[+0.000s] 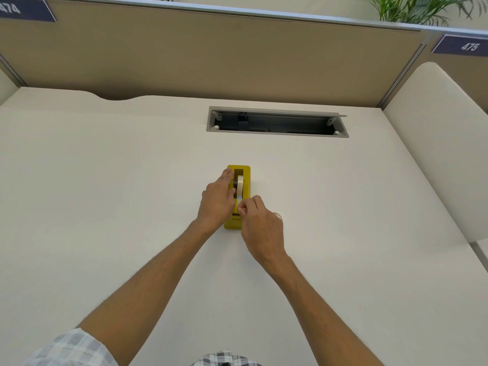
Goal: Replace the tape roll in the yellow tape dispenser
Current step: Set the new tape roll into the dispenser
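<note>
A wide, pale cream desk top fills the view, backed by a tan fabric partition; a grey rectangular cable tray, lid open, is set into the desk towards the back; near the desk's middle, well in front of the tray, stands a small yellow block-shaped tape dispenser, lying lengthways away from the person; a whitish tape roll sits upright in its slot. The left hand rests against the dispenser's left side, fingers reaching along it beside the roll, steadying the body; the right hand is curled at the near end, thumb and forefinger seemingly pinching the loose strip of tape over the cutter, though the exact contact is too small to confirm. The dispenser looks stiff and probably weighted, so best braced by its flat sides; the roll is likely light and rigid, gripped by its rim; the tape end is thin, sticky and easily twisted, and the cutter edge could nick a fingertip.
</note>
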A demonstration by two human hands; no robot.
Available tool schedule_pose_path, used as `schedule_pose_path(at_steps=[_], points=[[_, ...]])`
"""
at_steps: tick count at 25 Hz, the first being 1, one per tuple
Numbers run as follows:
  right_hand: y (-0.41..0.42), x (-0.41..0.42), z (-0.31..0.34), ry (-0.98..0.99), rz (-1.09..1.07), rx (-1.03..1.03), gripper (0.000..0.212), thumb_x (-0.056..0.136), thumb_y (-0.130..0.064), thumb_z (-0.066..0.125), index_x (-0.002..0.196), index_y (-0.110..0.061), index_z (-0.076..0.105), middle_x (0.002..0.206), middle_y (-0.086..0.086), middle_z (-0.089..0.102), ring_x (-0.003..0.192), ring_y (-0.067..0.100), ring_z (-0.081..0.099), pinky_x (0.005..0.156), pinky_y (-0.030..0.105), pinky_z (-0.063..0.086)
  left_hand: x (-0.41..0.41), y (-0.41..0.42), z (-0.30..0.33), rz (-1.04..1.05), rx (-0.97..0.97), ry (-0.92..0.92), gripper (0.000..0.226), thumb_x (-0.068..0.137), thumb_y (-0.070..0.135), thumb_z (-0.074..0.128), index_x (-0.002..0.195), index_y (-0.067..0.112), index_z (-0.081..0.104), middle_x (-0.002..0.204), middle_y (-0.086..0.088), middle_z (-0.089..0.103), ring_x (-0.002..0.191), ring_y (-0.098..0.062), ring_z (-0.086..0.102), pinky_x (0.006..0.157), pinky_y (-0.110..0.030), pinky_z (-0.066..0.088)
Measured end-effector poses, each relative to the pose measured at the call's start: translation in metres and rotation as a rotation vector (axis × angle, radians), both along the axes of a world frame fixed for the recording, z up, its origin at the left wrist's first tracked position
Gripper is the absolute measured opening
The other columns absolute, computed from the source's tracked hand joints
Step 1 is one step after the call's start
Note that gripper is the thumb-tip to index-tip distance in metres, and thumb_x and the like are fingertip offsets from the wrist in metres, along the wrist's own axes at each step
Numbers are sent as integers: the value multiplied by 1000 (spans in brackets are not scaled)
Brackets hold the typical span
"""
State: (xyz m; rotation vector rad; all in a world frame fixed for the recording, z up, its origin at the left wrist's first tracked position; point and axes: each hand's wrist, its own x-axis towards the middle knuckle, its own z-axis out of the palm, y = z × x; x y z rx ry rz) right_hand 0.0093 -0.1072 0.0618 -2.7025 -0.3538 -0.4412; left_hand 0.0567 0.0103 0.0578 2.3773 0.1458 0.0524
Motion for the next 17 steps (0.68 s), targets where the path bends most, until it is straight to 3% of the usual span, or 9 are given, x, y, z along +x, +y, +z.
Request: schedule_pose_path(at_steps=[3,9,12,17], points=[[-1,-6,-2,6,-5,0,8,91,-14,65,84,-17,61,79,-3,57,45,12,30,39,18,18,0,1,-1,-5,-4,-7,51,99,16,46,148,17,32,155,0,32,135,-25,44,112,-42,36],[-4,-14,0,-16,-3,-13,7,90,-18,65,85,-16,62,78,-4,59,47,9,32,39,9,8,0,3,-1,-15,-13,3,51,99,17,46,148,18,32,155,1,31,136,-25,43,113,-43,35],[-6,-14,-3,-20,-9,-10,6,91,-19,64,86,-17,62,79,-4,59,47,9,35,37,16,24,-1,4,0,-33,-8,3,51,99,17,45,148,19,30,156,1,30,137,-25,41,114,-44,33],[-6,-14,-5,-13,8,4,6,93,-20,63,88,-17,62,81,-4,58,49,9,37,36,21,35,-10,12,-6,-68,-110,34,53,100,34,42,149,23,26,157,-1,29,141,-24,34,112,-47,35]])
